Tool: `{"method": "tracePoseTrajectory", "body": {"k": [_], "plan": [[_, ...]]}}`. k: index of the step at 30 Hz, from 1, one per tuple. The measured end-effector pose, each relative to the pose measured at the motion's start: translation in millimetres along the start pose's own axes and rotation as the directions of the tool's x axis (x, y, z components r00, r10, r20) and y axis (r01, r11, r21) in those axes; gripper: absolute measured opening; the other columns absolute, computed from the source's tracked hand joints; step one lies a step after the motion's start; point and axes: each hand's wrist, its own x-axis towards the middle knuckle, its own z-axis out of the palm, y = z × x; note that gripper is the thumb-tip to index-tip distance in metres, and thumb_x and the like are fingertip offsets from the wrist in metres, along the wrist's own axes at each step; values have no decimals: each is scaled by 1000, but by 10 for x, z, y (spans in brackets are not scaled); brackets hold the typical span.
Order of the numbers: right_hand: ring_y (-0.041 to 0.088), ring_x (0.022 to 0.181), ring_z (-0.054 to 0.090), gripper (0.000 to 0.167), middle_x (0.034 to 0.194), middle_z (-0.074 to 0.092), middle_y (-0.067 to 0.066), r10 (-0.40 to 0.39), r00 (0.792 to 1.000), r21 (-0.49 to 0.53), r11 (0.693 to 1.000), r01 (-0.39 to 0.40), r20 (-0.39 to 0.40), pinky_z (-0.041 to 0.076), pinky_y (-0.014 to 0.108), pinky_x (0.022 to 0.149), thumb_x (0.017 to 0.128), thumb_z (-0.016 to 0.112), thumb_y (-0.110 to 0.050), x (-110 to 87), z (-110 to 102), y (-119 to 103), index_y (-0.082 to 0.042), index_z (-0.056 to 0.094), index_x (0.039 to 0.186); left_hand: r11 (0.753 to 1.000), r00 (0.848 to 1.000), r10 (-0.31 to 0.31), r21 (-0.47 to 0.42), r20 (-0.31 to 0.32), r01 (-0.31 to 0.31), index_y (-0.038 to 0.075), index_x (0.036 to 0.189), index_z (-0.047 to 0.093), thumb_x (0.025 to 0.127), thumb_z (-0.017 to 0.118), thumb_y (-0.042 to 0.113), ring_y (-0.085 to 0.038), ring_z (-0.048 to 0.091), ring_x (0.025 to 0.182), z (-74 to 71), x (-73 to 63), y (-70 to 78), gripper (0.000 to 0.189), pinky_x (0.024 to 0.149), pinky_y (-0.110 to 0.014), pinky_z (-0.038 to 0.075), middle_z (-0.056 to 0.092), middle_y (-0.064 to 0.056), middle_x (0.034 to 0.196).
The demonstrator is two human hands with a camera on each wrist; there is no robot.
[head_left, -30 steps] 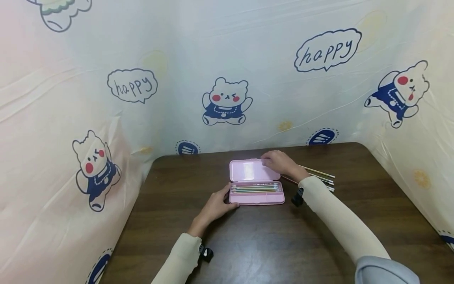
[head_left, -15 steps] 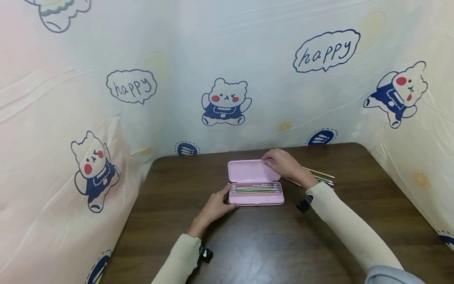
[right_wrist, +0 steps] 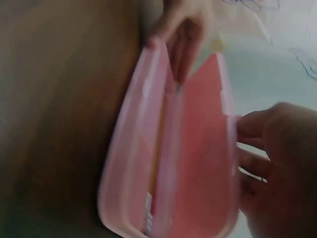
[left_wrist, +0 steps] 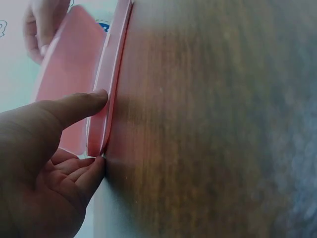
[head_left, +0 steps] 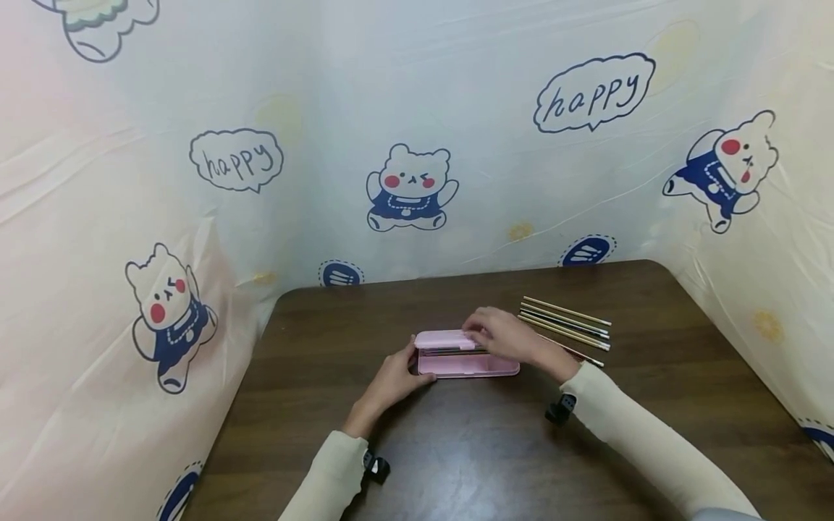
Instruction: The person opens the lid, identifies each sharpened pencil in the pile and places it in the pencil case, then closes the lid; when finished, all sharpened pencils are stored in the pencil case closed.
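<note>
A pink pencil case (head_left: 456, 367) lies on the table with its hinged lid (head_left: 438, 338) tilted partway down over the tray. Inside, part of a row of pencils (head_left: 449, 352) shows beneath the lid; the right wrist view catches a yellow pencil (right_wrist: 161, 141) there. My left hand (head_left: 393, 380) holds the case's left end, thumb (left_wrist: 91, 101) on the front wall and fingertips low at the corner. My right hand (head_left: 507, 336) touches the lid near its free edge, bent fingers (right_wrist: 255, 126) against the outer face.
Several loose pencils (head_left: 567, 324) lie side by side on the brown table (head_left: 495, 449), just right of the case and close to the right forearm. A printed cloth (head_left: 417, 72) hangs behind the table and along its sides.
The lid has swung from lying back to leaning forward over the tray, my right hand moving toward me with it. The loose pencils show more fully. My left hand stays on the case.
</note>
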Motion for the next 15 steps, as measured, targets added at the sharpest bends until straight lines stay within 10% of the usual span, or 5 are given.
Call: {"method": "tracePoseTrajectory", "body": {"k": [6, 15], "plan": [[37, 151, 49, 44, 161, 52, 20, -108, 983, 41, 994, 103, 150, 40, 56, 124, 112, 50, -14, -177, 254, -101, 0, 55, 153, 1000, 1000, 0, 18, -1, 0, -3, 165, 30, 91, 86, 37, -35, 53, 148, 6, -2, -17, 101, 120, -50, 46, 45, -24, 165], [32, 164, 26, 56, 175, 29, 15, -174, 963, 7, 984, 176, 206, 22, 55, 133, 115, 43, -26, -353, 485, -38, -1, 34, 165, 997, 1000, 23, 68, 3, -23, -5, 164, 31, 92, 85, 39, -34, 55, 147, 10, 18, -31, 100, 119, -48, 47, 46, -24, 164]]}}
